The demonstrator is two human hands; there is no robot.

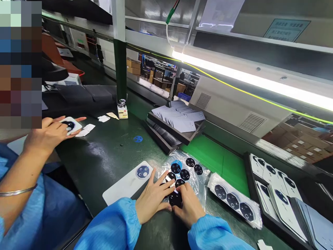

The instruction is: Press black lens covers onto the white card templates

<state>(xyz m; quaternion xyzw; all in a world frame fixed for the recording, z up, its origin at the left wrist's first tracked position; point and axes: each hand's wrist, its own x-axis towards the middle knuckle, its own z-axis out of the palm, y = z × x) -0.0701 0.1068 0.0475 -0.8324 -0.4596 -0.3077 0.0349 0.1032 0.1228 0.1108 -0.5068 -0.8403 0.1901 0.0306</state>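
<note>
My left hand (154, 198) lies over a group of black round lens covers with its fingers spread. Close beside it, my right hand (189, 204) has thumb and fingertips closed at the edge of a black lens cover (175, 199); the exact grip is partly hidden. More lens covers (184, 174) with small holes lie on a clear plastic sheet (201, 185) under and beyond my hands. To the left of my left hand rests a white phone back panel (121, 187), which has a dark round lens cover (143, 172) at its upper end.
At the left, a co-worker's hands (48, 133) hold a white panel (71, 125). Stacked trays of grey panels (179, 118) stand behind the plastic sheet. On the right are a wrapped strip of lens covers (232, 200) and a black tray (248, 173) of panels. A blue disc (138, 139) lies mid-table.
</note>
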